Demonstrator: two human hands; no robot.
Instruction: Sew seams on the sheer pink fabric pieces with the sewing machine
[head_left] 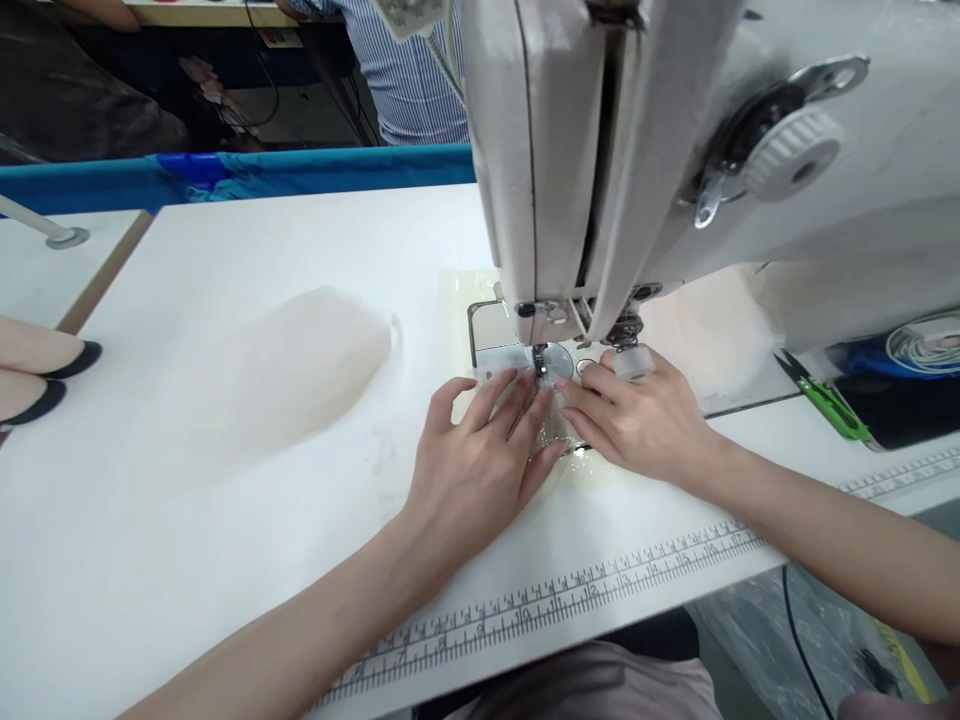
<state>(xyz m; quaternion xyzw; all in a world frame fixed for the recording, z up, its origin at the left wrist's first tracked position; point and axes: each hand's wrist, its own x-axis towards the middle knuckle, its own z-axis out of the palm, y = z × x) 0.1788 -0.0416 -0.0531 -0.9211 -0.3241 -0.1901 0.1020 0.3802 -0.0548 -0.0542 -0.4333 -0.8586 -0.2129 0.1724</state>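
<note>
My left hand (472,455) lies flat on the white table (225,560), fingers stretched toward the needle plate (499,350) of a white sewing machine (675,150). My right hand (637,420) rests right beside it, fingers spread and pressing down just under the presser foot (541,368). Both hands hold down a small, thin, see-through piece of fabric (556,432) at the needle; it is hard to make out. A pale, sheer piece of cloth (300,360) lies loose to the left of my hands.
Green thread snips (829,400) lie at the right by the machine base. A printed ruler (562,600) runs along the table's front edge. A blue rail (300,170) borders the far side; a person in a striped shirt (412,70) stands behind it.
</note>
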